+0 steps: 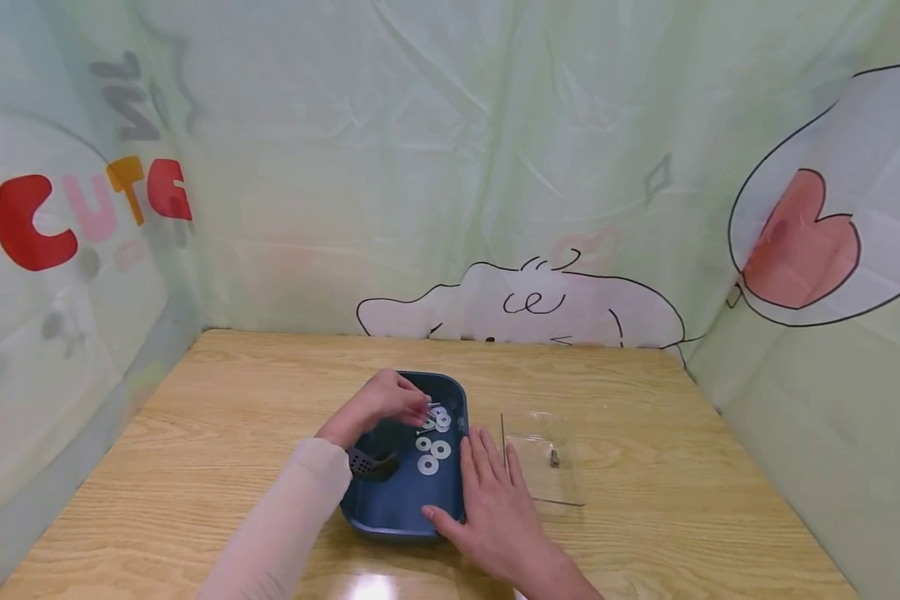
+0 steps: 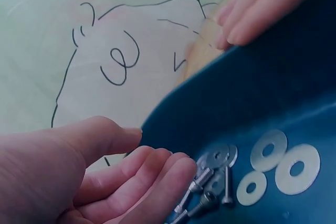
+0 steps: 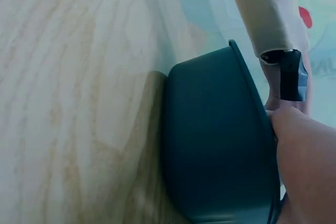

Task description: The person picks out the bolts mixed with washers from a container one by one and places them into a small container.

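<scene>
My left hand [image 1: 390,402] is over the far part of a dark blue bin [image 1: 401,508], fingers bent loosely. In the left wrist view, a gap shows between thumb and fingers, and no held item is visible. Beside those fingertips lies a pile of metal screws [image 2: 227,184] and washers, partly hidden by the hand. Several flat, ring-shaped washers [image 1: 428,465] lie apart from the pile on the bin's floor. My right hand [image 1: 498,517] rests along the bin's right rim with straight fingers, its thumb reaching over the near right corner.
A clear plastic tray or sheet [image 1: 528,483] lies right of the bin, with a small metal fastener [image 1: 554,457] on it. Both are on a wooden table [image 1: 645,500]. Printed curtains [image 1: 307,208] hang behind the table and along both sides.
</scene>
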Demonstrator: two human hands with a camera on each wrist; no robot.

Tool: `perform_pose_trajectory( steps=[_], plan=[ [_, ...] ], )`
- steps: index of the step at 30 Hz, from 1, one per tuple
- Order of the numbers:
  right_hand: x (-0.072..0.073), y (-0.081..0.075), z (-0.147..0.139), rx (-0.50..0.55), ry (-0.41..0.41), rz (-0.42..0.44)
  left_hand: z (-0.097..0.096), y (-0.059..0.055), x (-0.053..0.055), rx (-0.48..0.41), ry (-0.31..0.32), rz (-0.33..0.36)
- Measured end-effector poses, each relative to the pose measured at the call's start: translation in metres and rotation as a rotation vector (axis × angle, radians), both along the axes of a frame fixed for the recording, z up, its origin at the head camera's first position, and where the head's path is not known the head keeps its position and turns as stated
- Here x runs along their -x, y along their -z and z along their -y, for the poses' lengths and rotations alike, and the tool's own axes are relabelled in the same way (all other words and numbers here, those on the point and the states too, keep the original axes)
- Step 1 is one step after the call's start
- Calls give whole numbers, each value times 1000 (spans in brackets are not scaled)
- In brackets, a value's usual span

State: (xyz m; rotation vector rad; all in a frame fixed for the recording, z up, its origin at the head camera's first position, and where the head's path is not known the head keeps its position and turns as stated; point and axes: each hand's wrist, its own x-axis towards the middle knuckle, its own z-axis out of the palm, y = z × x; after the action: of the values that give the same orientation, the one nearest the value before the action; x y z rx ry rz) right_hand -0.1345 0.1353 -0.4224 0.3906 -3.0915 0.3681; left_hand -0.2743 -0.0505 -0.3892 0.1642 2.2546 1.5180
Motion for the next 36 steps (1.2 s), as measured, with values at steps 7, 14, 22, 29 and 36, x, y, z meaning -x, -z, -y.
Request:
perform_pose_trajectory(
  steps=[7, 14, 22, 29, 36],
  plan=[
    [0, 1, 2, -18, 25, 6, 4, 7, -2, 65, -45, 1],
    [2, 3, 2, -25, 28, 22, -1, 13, -1, 140, -64, -2],
    [2, 2, 2, -14, 24, 57, -7, 17, -1, 266, -83, 19],
    [0, 4, 3, -8, 19, 58, -14, 26, -1, 238, -64, 27],
    [0, 4, 3, -11, 23, 46, -27, 27, -5, 195, -24, 35]
  ],
)
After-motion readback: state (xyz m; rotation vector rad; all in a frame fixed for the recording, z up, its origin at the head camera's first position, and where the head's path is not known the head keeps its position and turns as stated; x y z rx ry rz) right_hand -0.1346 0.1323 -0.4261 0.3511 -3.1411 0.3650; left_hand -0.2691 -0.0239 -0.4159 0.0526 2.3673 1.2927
